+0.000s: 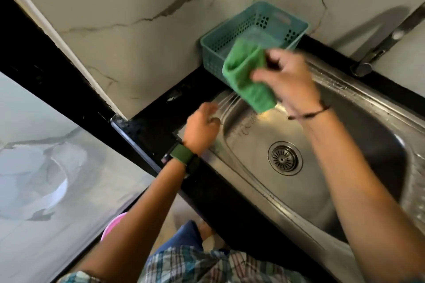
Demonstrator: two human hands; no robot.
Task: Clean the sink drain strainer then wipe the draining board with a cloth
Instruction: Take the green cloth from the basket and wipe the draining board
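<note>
My right hand (286,80) grips a folded green cloth (247,78) in the air above the ribbed draining board (226,101) of the steel sink (345,99). The cloth hangs down in front of the teal basket. The round metal drain strainer (284,158) sits in its hole in the sink bowl, with nothing on it. My left hand (202,127) rests on the sink's left rim beside the draining board; its fingers are curled and blurred, and nothing shows in them.
A teal perforated plastic basket (271,20) stands on the black counter (158,126) against the marble wall, just behind the cloth. The tap (379,50) rises at the back right. A pink object (115,223) lies on the floor below the counter edge.
</note>
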